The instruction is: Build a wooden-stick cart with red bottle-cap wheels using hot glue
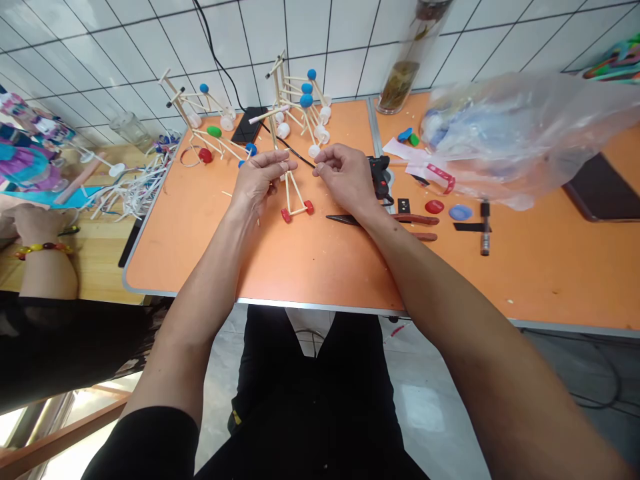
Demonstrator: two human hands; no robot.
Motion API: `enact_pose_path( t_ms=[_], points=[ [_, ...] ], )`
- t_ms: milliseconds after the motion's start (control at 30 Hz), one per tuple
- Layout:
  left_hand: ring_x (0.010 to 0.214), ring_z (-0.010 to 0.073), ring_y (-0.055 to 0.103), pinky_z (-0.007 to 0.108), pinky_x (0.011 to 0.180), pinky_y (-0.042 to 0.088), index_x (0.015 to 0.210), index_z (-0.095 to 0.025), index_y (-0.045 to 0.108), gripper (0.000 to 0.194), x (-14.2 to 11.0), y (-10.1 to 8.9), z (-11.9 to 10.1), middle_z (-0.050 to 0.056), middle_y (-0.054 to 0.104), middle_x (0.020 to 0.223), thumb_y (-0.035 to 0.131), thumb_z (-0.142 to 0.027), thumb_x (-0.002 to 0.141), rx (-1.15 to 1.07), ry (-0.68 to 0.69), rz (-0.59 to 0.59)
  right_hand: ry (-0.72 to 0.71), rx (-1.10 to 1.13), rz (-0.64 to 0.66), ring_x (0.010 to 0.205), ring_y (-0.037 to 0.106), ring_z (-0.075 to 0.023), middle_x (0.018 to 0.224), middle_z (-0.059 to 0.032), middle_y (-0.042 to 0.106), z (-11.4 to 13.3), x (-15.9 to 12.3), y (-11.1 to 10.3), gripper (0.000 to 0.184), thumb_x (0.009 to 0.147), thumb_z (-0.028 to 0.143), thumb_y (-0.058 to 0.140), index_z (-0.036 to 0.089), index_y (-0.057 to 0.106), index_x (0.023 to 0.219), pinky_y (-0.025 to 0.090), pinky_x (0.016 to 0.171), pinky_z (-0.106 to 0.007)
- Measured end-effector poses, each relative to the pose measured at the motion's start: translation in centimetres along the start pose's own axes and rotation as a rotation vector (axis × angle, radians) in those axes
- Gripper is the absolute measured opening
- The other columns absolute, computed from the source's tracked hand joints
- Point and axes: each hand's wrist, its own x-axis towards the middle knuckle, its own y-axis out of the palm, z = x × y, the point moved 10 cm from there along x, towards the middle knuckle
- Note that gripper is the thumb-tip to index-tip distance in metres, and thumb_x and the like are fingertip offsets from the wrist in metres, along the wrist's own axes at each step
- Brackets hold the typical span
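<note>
My left hand [257,180] is curled around the upper part of a wooden stick model [293,190] with red wheels [286,215] at its lower end. The model stands tilted over the orange table [200,247], its sticks passing just below my left fingers. My right hand [345,177] is beside it, with the fingertips pinched together towards the model. Whether anything thin sits in that pinch is hidden. A black cable [297,152] runs just behind my fingertips.
Several stick models [200,110] with blue and green balls stand behind my hands beside a black phone [249,125]. Black-handled pliers [390,219], a black glue gun [380,177] and a plastic bag [525,133] lie right. A co-worker's hand [37,227] rests at left.
</note>
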Motion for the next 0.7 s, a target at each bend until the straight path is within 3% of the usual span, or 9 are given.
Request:
enact_pose_path(
  t_ms=[367,700],
  points=[
    [0.058,0.0115,0.057,0.027,0.051,0.037,0.097,-0.025,0.088,0.010,-0.03,0.28,-0.06,0.005,0.095,0.099,0.090,-0.018,0.091,-0.018,0.017,0.023,-0.005,0.009,0.010,0.087,0.080,-0.0225,0.091,-0.0002,0.085,0.03,-0.06,-0.16,0.022,0.092,0.006,0.072,0.025,0.081,0.099,0.063,0.088,-0.040],
    [0.064,0.0104,0.064,0.026,0.055,0.043,0.112,-0.022,0.093,0.018,0.20,0.13,0.25,0.007,0.097,0.110,0.091,-0.020,0.094,0.015,0.014,0.042,0.071,-0.036,0.018,0.089,0.083,-0.0223,0.093,-0.0001,0.086,0.75,-0.35,-0.33,0.030,0.096,-0.002,0.071,0.026,0.079,0.099,0.064,0.091,-0.040]
  ],
)
